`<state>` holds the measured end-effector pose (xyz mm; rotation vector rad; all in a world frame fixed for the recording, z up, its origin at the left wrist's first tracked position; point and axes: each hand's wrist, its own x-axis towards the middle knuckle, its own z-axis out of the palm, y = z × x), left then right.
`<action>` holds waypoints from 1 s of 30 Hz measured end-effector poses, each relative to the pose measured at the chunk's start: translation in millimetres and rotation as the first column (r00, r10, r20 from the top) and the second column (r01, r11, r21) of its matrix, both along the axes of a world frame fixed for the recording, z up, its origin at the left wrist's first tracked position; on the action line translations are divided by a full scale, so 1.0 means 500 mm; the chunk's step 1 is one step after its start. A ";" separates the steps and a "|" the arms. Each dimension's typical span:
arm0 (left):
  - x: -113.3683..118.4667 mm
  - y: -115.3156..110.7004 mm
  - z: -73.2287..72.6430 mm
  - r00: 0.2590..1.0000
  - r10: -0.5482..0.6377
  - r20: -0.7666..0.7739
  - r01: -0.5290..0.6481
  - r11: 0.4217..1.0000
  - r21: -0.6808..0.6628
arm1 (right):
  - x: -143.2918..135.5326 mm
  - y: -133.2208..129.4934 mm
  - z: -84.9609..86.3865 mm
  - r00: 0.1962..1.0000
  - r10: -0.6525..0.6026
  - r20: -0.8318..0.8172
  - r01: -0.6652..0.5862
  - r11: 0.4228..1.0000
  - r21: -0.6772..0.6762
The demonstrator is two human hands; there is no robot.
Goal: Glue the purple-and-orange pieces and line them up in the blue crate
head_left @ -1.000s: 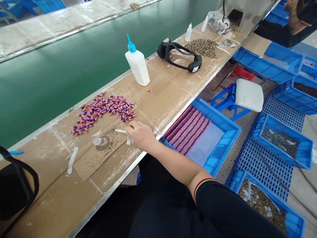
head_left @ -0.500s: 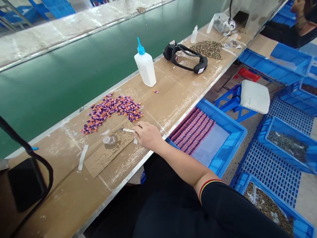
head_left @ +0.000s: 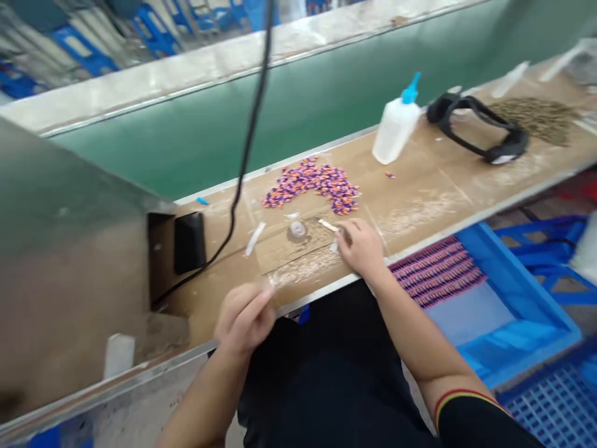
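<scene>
My right hand (head_left: 361, 247) is closed on a thin whitish stick (head_left: 328, 225) whose dark tip points left over a cardboard piece (head_left: 275, 252). A small clear round container (head_left: 297, 230) sits on that cardboard. Just behind lies a curved pile of purple and orange pieces (head_left: 308, 179). My left hand (head_left: 246, 316) is raised at the table's front edge, its fingers bent and blurred; thumb and index finger come together, and anything between them is too blurred to make out.
A white bottle with a blue nozzle (head_left: 396, 127), a black headset (head_left: 480, 127) and a brownish pile (head_left: 536, 118) stand along the table to the right. A phone (head_left: 189, 242) and black cable (head_left: 247, 140) are left. A blue tray (head_left: 527, 323) holds patterned strips.
The view has swung left, so the table items appear farther right. My left hand has come into view at the front edge. My right hand still holds the stick over the cardboard.
</scene>
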<state>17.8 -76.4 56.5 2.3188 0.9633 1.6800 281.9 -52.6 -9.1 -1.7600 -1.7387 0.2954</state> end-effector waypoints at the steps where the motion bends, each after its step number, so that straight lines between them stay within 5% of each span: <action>1: -0.001 0.017 -0.003 0.999 -0.005 -0.048 0.011 0.993 0.120 | 0.002 -0.001 -0.007 1.000 -0.008 -0.011 0.008 0.999 0.032; 3: 0.009 0.062 -0.010 0.992 -0.020 -0.128 0.055 0.959 0.278 | 0.006 -0.001 -0.018 0.999 -0.029 -0.038 0.033 0.995 0.094; 8: 0.024 0.136 -0.045 0.999 0.025 -0.046 -0.017 0.986 0.163 | 0.019 0.008 -0.018 0.992 -0.105 -0.065 0.112 0.988 0.109; 15: 0.007 0.122 -0.070 0.995 0.050 0.084 -0.041 0.993 -0.114 | 0.033 0.101 0.022 0.976 -0.189 0.106 0.172 0.974 0.148; 23: 0.012 0.122 -0.071 0.984 0.046 0.174 -0.015 0.984 -0.177 | 0.032 0.224 0.049 0.947 0.019 0.320 0.008 0.997 -0.082; 27: 0.009 0.117 -0.064 0.977 0.025 0.210 0.014 0.983 -0.183 | 0.022 0.244 0.062 0.973 0.078 0.215 -0.081 0.997 0.004; 30: 0.009 0.117 -0.062 0.958 0.023 0.287 0.048 0.970 -0.239 | -0.006 0.232 0.073 0.993 0.118 -0.009 -0.117 0.993 0.033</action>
